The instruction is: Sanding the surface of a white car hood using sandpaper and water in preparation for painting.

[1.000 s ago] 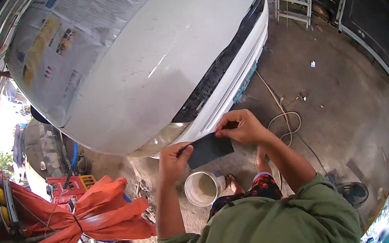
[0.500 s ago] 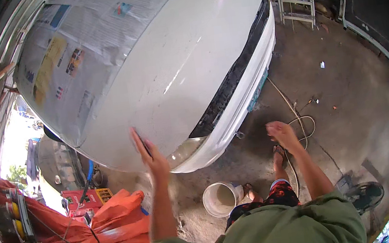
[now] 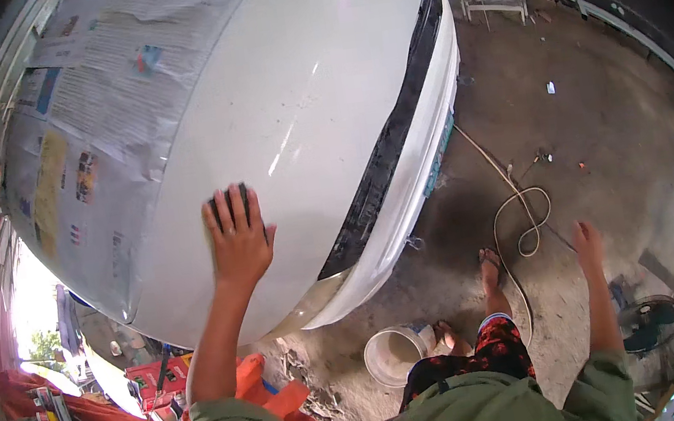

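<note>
Black sheet (image 3: 243, 195) on hood (image 3: 288, 98), clear of edges

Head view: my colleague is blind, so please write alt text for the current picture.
The person's left hand lies flat over a thin black sheet on a white car hood; printed newspaper sheets lie beyond it. The right hand is held out above the brown floor, and a round white plastic bucket stands by the feet.
</note>
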A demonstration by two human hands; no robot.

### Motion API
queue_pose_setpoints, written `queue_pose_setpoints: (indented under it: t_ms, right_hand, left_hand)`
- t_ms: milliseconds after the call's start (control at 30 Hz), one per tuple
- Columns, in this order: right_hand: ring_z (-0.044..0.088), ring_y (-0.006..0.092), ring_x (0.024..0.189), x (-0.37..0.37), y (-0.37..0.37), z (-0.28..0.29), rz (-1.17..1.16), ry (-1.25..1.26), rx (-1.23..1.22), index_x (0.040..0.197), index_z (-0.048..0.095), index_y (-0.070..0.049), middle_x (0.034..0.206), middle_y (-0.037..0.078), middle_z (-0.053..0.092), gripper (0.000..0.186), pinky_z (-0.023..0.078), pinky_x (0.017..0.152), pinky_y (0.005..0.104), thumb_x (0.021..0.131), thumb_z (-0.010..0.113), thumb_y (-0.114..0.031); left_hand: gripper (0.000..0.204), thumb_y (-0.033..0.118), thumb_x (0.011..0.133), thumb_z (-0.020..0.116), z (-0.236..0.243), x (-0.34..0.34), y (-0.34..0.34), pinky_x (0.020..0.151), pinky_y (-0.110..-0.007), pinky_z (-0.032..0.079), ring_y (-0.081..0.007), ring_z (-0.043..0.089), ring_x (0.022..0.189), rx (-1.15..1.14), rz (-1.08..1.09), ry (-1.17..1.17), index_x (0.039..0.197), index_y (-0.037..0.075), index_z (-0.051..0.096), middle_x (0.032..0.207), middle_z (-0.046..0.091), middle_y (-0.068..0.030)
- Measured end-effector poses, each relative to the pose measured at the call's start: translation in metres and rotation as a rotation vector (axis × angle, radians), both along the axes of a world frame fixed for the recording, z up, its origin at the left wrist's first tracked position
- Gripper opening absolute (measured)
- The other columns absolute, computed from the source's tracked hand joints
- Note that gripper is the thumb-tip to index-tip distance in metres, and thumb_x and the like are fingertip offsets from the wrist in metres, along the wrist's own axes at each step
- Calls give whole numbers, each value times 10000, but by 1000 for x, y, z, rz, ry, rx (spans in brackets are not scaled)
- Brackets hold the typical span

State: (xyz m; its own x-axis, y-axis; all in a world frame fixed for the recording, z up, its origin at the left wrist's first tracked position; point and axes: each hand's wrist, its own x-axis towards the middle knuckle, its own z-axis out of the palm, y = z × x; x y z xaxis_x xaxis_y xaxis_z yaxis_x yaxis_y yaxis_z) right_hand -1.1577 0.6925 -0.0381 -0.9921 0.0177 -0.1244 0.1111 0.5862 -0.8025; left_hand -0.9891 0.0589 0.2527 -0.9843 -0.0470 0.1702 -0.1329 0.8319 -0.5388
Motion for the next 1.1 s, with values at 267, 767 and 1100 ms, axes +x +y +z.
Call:
queue_pose_setpoints:
  t_ms: [267, 767, 1100]
  right_hand:
    - [646, 184, 775, 1, -68, 39, 338, 9, 107, 1012, 639, 24, 844, 147, 685, 308, 489, 684, 339, 941, 564, -265]
    - [497, 60, 635, 69, 219, -166, -67, -712, -902, 1044, 648, -35, 715, -34, 555, 287, 417, 577, 223, 947, 590, -299]
    - [532, 119, 751, -11, -39, -23, 92, -250, -453, 1044, 596, -22, 851, -1, 558, 358, 465, 723, 297, 992, 501, -363]
  left_hand:
    - [686, 366, 864, 596, 12, 38, -16, 1156, -558, 149, -376, 220, 1415, 41, 93, -147, 1388, -24, 388, 1507, 295, -191]
    - [708, 406, 874, 580, 11, 1, -4, 1156, -525, 158, -352, 244, 1409, 12, 36, -214, 1415, 1, 369, 1515, 300, -173]
    - [647, 309, 881, 606, 33, -97, 18, 1162, -467, 180, -312, 262, 1408, 20, -57, -114, 1407, 5, 386, 1507, 333, -133]
